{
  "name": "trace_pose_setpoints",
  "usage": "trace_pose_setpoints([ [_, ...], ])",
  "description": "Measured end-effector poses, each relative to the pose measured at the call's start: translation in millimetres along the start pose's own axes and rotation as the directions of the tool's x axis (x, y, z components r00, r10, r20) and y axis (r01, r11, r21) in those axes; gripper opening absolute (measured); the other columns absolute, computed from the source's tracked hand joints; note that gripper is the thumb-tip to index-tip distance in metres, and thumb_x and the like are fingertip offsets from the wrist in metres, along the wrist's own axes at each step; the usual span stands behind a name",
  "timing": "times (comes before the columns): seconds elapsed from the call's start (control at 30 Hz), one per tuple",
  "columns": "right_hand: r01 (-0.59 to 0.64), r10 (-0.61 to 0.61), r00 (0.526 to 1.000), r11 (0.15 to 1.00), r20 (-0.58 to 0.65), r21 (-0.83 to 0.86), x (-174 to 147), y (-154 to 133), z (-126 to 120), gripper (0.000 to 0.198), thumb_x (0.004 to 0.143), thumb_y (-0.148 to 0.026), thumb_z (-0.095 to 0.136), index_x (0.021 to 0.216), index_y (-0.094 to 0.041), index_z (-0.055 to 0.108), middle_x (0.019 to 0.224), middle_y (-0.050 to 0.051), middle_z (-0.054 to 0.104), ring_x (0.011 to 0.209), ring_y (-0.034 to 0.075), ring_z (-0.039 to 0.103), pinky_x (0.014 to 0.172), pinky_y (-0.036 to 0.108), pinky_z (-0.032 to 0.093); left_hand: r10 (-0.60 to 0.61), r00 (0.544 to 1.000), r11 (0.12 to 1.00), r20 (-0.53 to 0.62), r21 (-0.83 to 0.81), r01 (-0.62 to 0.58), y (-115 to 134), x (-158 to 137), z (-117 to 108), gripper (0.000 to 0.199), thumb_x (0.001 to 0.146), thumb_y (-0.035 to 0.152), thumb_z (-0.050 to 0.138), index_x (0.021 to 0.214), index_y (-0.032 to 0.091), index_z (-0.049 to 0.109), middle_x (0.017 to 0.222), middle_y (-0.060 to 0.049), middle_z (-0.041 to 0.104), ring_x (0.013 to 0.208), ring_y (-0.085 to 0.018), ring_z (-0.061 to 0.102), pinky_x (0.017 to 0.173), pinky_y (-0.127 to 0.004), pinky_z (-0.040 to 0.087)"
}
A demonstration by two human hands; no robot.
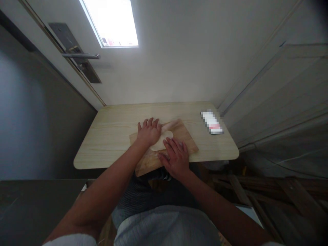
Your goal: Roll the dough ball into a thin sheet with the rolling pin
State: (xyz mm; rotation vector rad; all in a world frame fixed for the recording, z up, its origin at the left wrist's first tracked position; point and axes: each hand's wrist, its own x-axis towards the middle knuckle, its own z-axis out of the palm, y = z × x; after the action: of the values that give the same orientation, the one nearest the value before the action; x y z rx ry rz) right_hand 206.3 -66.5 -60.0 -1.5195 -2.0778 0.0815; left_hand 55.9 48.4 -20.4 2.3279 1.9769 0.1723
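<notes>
Near the centre of the frame, a pale, roundish sheet (159, 145), dough by the look of it, is laid on a wooden board (187, 134). The board is set askew on the desk (107, 136), its near-left corner hung over the front edge.

Left grip (150, 132) is released: palm down, fingers spread toward the top of the frame, heel at the sheet's upper-left edge. Right grip (177, 155) is unclenched too: fingertips rested at the sheet's right side, thumb set apart to the lower left. Full contact under the left palm can't be confirmed; light is dim and the underside is hidden.

Handling, as judged: light, soft, floppy, easily stretched or torn if pinched at one spot. Some sliding should be allowed for if the whitish dusting on the board is flour. Best taken from opposite edges, flat fingers slipped underneath, load spread. Board should be stiff; its overhung corner shouldn't be leaned on.
</notes>
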Motion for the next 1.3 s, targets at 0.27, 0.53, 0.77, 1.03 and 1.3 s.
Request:
trace_pose_setpoints([
  [0.27,-0.014,0.013,0.999,0.999,0.040,0.028,-1.6,-1.6,-7.1,0.057,0.093,-0.045,0.059,0.145,-0.023,0.050,0.152,0.010,0.051,0.143,0.030,0.041,0.121,0.056,0.019,0.064,0.993,0.998,-0.096,0.034,-0.061,20.4,-32.4,-5.4,0.065,0.104,0.048,0.008,0.153,0.020,0.040,0.159,-0.009,0.043,0.147,-0.032,0.034,0.119,-0.062,0.021],
  [0.53,-0.007,0.005,0.999,0.999,0.050,0.043,-8.2,-7.9,-8.9,0.053,0.097,-0.047,0.053,0.145,-0.024,0.050,0.151,0.008,0.052,0.144,0.029,0.041,0.122,0.056,0.015,0.056,0.994,0.998,0.091,0.021,-0.058,-4.7,14.4,-3.7,0.061,0.102,0.048,0.014,0.154,0.028,0.040,0.162,-0.008,0.038,0.149,-0.036,0.031,0.117,-0.070,0.019],
  [0.77,-0.004,0.002,0.998,1.000,0.057,0.028,-10.1,-4.8,-5.4,0.053,0.099,-0.050,0.050,0.146,-0.025,0.048,0.154,0.005,0.049,0.146,0.026,0.039,0.123,0.054,0.014,0.047,0.988,0.999,0.150,-0.003,-0.047,-13.0,36.0,1.7,0.061,0.100,0.046,0.015,0.156,0.028,0.035,0.164,-0.007,0.034,0.150,-0.035,0.029,0.117,-0.070,0.020],
  [1.03,0.023,-0.026,0.998,0.999,0.056,0.050,-12.7,0.7,-3.4,0.059,0.095,-0.051,0.054,0.147,-0.024,0.046,0.154,0.007,0.048,0.147,0.026,0.038,0.122,0.052,0.017,0.095,0.995,0.995,-0.036,0.018,-0.094,3.3,-2.2,-1.5,0.060,0.103,0.042,0.013,0.151,0.024,0.044,0.161,-0.008,0.039,0.148,-0.032,0.031,0.119,-0.065,0.020],
  [1.3,0.021,-0.020,1.000,0.989,-0.012,0.149,-12.0,4.8,-5.4,0.050,0.093,-0.040,0.057,0.140,-0.023,0.054,0.147,0.008,0.056,0.143,0.025,0.043,0.121,0.048,0.023,0.101,0.988,0.995,-0.119,0.008,-0.101,20.7,-36.7,-4.9,0.060,0.105,0.044,0.013,0.153,0.022,0.041,0.159,-0.010,0.043,0.148,-0.031,0.033,0.121,-0.061,0.018],
])
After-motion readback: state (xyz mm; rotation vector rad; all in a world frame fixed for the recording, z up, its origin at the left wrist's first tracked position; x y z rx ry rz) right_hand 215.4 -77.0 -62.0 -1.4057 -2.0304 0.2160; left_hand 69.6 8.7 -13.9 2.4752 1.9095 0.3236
